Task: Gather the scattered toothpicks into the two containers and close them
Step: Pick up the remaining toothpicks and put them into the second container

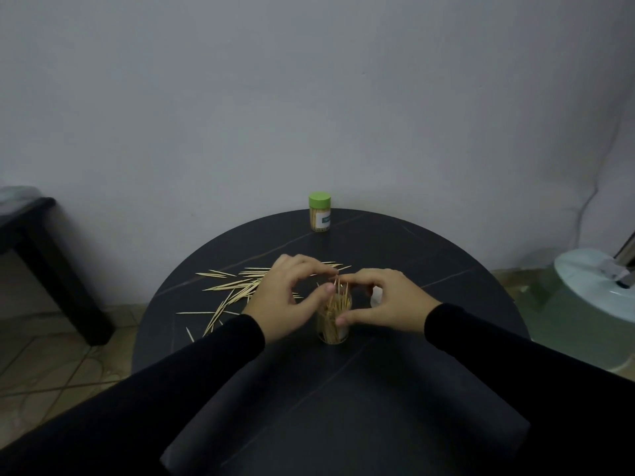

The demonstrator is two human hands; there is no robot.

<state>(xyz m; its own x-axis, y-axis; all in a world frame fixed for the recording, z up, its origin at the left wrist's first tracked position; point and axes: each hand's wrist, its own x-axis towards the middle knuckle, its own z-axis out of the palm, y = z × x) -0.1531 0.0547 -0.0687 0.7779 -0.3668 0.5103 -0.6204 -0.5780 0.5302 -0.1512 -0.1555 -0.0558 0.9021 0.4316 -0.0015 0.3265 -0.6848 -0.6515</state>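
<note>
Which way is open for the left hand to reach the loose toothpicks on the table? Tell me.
Probably straight leftward: the left hand sits right beside the loose toothpicks, with bare table and nothing between them.

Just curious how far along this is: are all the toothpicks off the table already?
No, a scatter of loose toothpicks lies on the black table, beside the left hand.

Open container [334,321] bristling with toothpicks — others scattered [233,286] left; green-lidded container [320,211] upright behind.
</note>
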